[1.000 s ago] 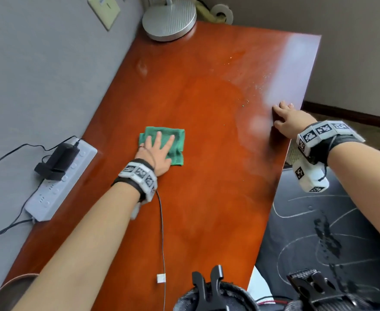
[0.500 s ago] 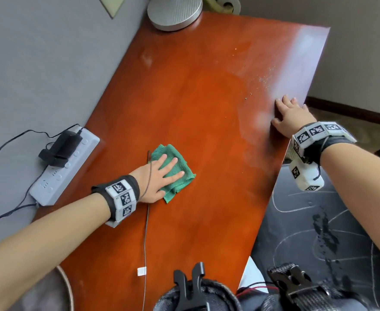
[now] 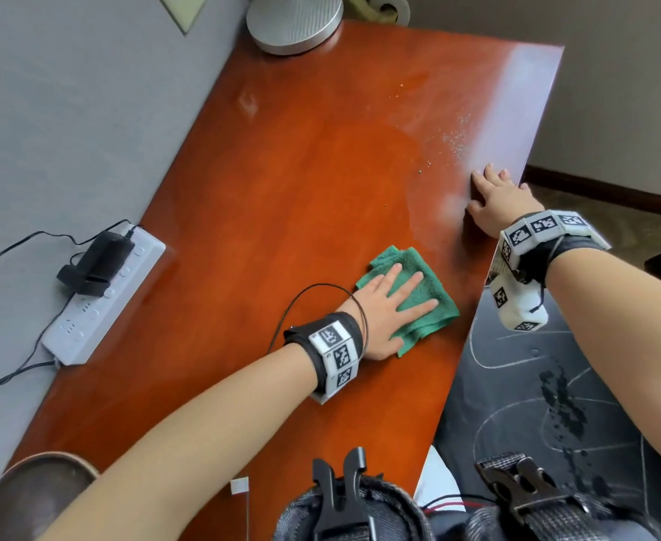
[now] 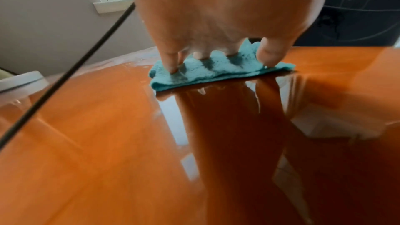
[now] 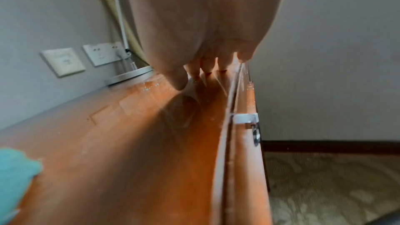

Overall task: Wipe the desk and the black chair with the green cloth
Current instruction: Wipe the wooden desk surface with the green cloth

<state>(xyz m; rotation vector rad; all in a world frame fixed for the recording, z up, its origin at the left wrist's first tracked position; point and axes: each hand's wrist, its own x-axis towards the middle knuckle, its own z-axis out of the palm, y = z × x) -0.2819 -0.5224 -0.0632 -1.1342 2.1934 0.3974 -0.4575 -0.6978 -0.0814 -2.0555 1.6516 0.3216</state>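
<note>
The desk-wiping step is in hand: the left hand (image 3: pixel 389 310) lies flat with straight, spread fingers pressing the cloth (image 3: pixel 418 302) onto the desk (image 3: pixel 301 181) near its right edge. At one o'clock from it, the right hand (image 3: pixel 494 203) rests flat and empty on that edge. Pale specks (image 3: pixel 455 140) at twelve o'clock look unwiped, so the next stroke should probably push there; the chair is not identifiable.
</note>
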